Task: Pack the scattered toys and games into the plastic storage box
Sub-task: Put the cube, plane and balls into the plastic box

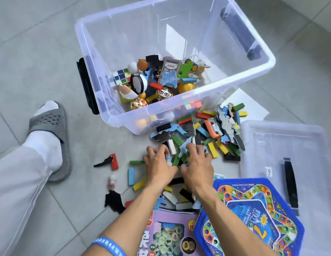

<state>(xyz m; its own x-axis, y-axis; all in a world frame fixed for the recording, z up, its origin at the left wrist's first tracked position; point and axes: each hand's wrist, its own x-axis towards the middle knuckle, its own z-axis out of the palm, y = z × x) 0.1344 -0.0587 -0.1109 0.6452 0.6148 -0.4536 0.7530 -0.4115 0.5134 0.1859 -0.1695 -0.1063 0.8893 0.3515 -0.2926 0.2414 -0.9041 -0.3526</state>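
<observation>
A clear plastic storage box (268, 58) stands on the tiled floor, partly filled at its near-left corner with toys: a puzzle cube (120, 76), balls, a card pack (170, 69), small figures. In front of it lies a heap of coloured wooden blocks and puzzle pieces (211, 132). My left hand (158, 163) and my right hand (197, 163) press side by side into the near part of that heap, fingers curled around a bunch of blocks and pieces between them. What exactly each hand grips is hidden under the fingers.
The box's clear lid (283, 145) lies at the right. A blue hexagonal game board (253, 215) and a purple chess-set box (170, 235) lie near me. Loose blocks (131, 176), a red block (114, 161), black pieces (113, 201) and a small figure (112, 180) are scattered left. A slippered foot (50, 137) rests at left.
</observation>
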